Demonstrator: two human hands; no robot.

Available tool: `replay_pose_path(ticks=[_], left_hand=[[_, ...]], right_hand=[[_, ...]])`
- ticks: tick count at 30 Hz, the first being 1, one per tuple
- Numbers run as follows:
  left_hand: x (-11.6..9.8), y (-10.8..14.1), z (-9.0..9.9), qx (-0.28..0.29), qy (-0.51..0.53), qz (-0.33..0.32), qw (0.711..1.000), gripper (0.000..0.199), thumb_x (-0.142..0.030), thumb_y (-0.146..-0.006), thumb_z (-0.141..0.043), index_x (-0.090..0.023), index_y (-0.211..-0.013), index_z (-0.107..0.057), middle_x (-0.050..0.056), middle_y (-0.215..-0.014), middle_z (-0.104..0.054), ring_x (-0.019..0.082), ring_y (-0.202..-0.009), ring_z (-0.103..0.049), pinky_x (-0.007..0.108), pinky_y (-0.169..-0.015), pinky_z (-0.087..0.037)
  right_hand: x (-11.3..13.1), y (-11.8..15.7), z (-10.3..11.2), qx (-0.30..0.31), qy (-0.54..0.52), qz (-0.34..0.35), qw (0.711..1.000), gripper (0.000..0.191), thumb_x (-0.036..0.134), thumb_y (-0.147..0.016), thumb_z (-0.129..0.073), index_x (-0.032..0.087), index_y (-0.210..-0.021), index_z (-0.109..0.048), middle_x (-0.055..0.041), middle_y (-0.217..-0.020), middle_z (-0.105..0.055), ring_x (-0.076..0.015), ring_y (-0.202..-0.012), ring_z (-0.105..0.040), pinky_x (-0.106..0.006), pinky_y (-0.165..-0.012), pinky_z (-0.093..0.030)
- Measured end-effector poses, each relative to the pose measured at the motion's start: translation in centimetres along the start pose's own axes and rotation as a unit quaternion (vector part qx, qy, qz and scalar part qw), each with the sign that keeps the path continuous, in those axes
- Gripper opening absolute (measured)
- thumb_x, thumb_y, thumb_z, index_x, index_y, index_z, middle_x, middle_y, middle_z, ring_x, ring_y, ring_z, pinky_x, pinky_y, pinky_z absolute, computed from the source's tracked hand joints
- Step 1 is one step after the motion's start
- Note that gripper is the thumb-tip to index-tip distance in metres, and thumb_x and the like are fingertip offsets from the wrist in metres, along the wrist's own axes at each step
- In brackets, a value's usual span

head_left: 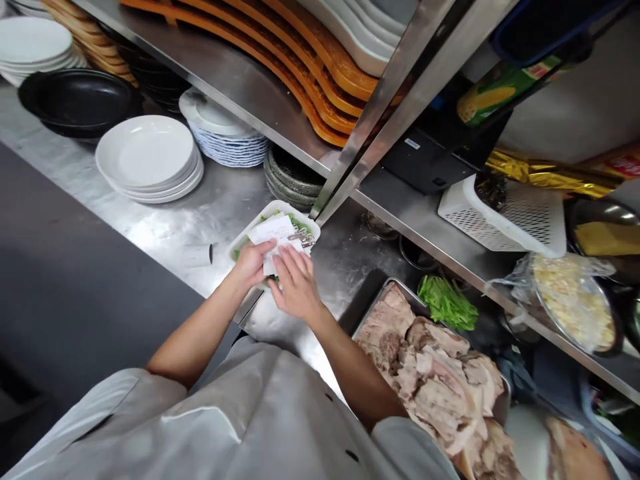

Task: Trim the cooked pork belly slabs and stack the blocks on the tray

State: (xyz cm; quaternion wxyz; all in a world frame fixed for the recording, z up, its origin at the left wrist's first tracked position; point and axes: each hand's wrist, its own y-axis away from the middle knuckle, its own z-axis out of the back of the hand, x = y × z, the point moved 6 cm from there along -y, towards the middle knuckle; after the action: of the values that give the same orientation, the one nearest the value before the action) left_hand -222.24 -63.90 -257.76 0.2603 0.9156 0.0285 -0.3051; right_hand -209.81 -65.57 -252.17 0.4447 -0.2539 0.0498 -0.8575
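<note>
Several white paper slips (pixel 273 229) lie over a white tray (pixel 239 241) with green pieces in it. My left hand (pixel 254 262) pinches the slips at their left edge, thumb on top. From the right, my right hand (pixel 296 280) lies over the lower slip with its fingers stretched out, touching the paper. At the tray's right side, metal clips (pixel 304 237) show beside the slips. Whatever is under the slips and my palms is hidden. A small white paper roll (pixel 197 255) rests on the steel counter (pixel 225 200), left of the tray.
White plates (pixel 150 153), blue-edged plates (pixel 233 143) and dark bowls (pixel 293 177) are stacked behind. A steel upright (pixel 350 173) rises just past the tray. On the right are a metal pan of meat (pixel 435 380), cut greens (pixel 447 303) and a white basket (pixel 505 217).
</note>
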Motion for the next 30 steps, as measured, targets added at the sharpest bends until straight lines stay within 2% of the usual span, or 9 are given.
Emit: replay_pose_path(ticks=[2,4,7,10,12,17,21,25,30], left_hand=[[-0.1,4.2,0.4,0.024,-0.012,0.009,1.000,0.044,-0.016,-0.070,-0.084,-0.008,-0.112,-0.073,0.016,-0.101,-0.082,0.037,-0.107,-0.077,0.049,-0.100,-0.062],[0.3,9.0,0.1,0.051,-0.019,0.028,0.998,0.041,-0.019,-0.072,-0.085,-0.006,-0.110,-0.074,0.019,-0.104,-0.082,0.042,-0.112,-0.075,0.053,-0.099,-0.062],[2.0,16.6,-1.4,0.078,-0.011,0.032,0.996,0.036,-0.023,-0.076,-0.085,-0.006,-0.107,-0.076,0.020,-0.109,-0.081,0.044,-0.114,-0.074,0.054,-0.097,-0.063],[4.5,24.1,-2.9,0.077,0.011,0.000,0.997,0.032,-0.024,-0.082,-0.081,-0.008,-0.109,-0.077,0.018,-0.112,-0.081,0.044,-0.118,-0.073,0.054,-0.098,-0.063],[6.5,29.2,-3.3,0.047,0.026,-0.042,0.998,0.029,-0.024,-0.085,-0.078,-0.009,-0.110,-0.077,0.016,-0.112,-0.081,0.045,-0.121,-0.071,0.054,-0.099,-0.063],[12.8,42.4,-2.9,-0.107,0.073,-0.162,0.978,0.027,-0.016,-0.085,-0.075,-0.011,-0.111,-0.077,0.014,-0.111,-0.081,0.047,-0.126,-0.067,0.056,-0.097,-0.064],[18.3,52.1,-2.9,-0.183,0.113,-0.239,0.947,0.026,-0.019,-0.084,-0.076,-0.012,-0.109,-0.077,0.014,-0.109,-0.081,0.048,-0.126,-0.067,0.059,-0.098,-0.063],[23.7,60.8,-2.0,-0.230,0.151,-0.323,0.906,0.027,-0.028,-0.086,-0.077,-0.011,-0.107,-0.078,0.015,-0.108,-0.081,0.046,-0.123,-0.070,0.059,-0.100,-0.062],[33.5,71.7,1.6,-0.297,0.230,-0.428,0.822,0.036,-0.033,-0.084,-0.079,-0.009,-0.111,-0.078,0.019,-0.113,-0.080,0.042,-0.113,-0.075,0.052,-0.097,-0.062]], right_hand=[[2.0,2.7,4.2,-0.091,-0.055,0.039,0.994,0.047,0.034,-0.096,-0.059,0.022,-0.142,-0.059,-0.0178,-0.149,-0.059,-0.0358,-0.147,-0.047,-0.058,-0.117,-0.042],[2.9,4.8,8.2,-0.177,-0.098,0.009,0.979,0.055,0.039,-0.095,-0.062,0.023,-0.147,-0.054,-0.0192,-0.152,-0.053,-0.0368,-0.143,-0.049,-0.059,-0.112,-0.046],[4.4,6.9,11.6,-0.193,-0.153,-0.022,0.969,0.055,0.041,-0.096,-0.065,0.020,-0.145,-0.055,-0.0200,-0.145,-0.055,-0.0331,-0.133,-0.057,-0.052,-0.107,-0.052],[7.0,10.0,13.3,-0.189,-0.221,-0.002,0.957,0.023,0.030,-0.098,-0.065,0.021,-0.120,-0.066,-0.0103,-0.113,-0.069,-0.0236,-0.108,-0.068,-0.040,-0.096,-0.057],[8.5,13.2,14.1,-0.191,-0.278,-0.010,0.941,0.014,0.028,-0.099,-0.064,0.022,-0.111,-0.067,-0.0065,-0.104,-0.070,-0.0202,-0.096,-0.069,-0.034,-0.086,-0.058],[13.0,22.1,16.5,-0.174,-0.395,0.001,0.902,0.016,0.034,-0.101,-0.063,0.022,-0.111,-0.065,-0.0056,-0.103,-0.067,-0.0187,-0.089,-0.069,-0.031,-0.074,-0.057],[18.0,27.6,17.8,-0.126,-0.468,0.055,0.873,0.014,0.035,-0.101,-0.062,0.022,-0.107,-0.064,-0.0051,-0.100,-0.064,-0.0193,-0.089,-0.067,-0.033,-0.075,-0.057],[23.5,33.0,17.5,-0.047,-0.536,0.083,0.839,0.017,0.038,-0.100,-0.064,0.021,-0.104,-0.064,-0.0032,-0.095,-0.063,-0.0156,-0.081,-0.065,-0.028,-0.069,-0.054],[31.0,41.7,14.1,0.215,-0.613,0.073,0.757,0.029,0.047,-0.094,-0.072,0.020,-0.104,-0.068,-0.0014,-0.091,-0.067,-0.0131,-0.075,-0.064,-0.025,-0.065,-0.052]])
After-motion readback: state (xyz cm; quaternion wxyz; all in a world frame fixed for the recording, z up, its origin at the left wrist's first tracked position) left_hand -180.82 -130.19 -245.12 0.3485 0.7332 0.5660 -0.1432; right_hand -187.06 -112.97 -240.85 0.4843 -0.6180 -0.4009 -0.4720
